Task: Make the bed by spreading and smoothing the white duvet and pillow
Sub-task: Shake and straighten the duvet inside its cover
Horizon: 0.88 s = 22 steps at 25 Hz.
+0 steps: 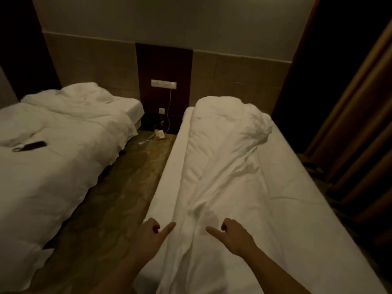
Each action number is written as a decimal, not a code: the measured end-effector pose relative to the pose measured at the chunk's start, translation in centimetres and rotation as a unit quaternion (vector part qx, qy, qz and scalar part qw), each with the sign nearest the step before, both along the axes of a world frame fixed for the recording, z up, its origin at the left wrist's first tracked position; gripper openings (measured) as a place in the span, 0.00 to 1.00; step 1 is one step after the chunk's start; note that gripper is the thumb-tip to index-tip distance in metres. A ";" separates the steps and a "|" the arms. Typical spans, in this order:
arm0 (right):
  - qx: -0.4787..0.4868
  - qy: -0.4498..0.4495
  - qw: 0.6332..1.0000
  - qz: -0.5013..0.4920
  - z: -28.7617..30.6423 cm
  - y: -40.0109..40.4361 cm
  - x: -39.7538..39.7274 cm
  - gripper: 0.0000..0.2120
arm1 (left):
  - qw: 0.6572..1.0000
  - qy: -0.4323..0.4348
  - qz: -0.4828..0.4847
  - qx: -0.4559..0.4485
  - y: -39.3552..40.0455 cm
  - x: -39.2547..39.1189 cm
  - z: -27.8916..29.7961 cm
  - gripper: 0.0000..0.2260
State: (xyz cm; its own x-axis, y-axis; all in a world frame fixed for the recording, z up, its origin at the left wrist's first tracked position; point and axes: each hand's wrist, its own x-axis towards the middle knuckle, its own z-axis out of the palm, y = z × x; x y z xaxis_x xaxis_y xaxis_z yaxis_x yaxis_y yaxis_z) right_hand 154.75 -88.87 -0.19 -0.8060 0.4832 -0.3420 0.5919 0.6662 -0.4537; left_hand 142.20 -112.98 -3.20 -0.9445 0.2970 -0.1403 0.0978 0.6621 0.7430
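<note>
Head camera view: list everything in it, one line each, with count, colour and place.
Beds: two, white sheets, one ahead, one on the left.
Duvet: one, white, bunched in a long strip down the near bed.
Bedding: white, rumpled, spread over the left bed.
Dark object: one, black, lying on the left bed; cannot tell what it is.
Switch panel: one, white, on the dark wall strip between the beds.
Cable: one, white, hanging from the panel to the floor.
Curtain: brown, far right.
Left hand: one, at the duvet's left edge, fingers curled, thumb out.
Right hand: one, over the duvet, fingers curled.
</note>
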 end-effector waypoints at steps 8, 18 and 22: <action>-0.065 0.083 0.961 -0.257 4.8 7.8 -13.7 0.55 | 0.986 -0.043 -0.156 0.029 13.4 -15.6 10.7 0.32; -0.165 0.177 0.876 -0.418 3.0 11.3 -30.1 0.50 | 0.963 -0.066 -0.261 -0.011 22.4 -38.5 9.2 0.35; -0.159 0.198 0.824 -0.507 2.6 14.8 -37.7 0.46 | 0.934 -0.022 -0.355 -0.036 31.9 -47.9 8.6 0.32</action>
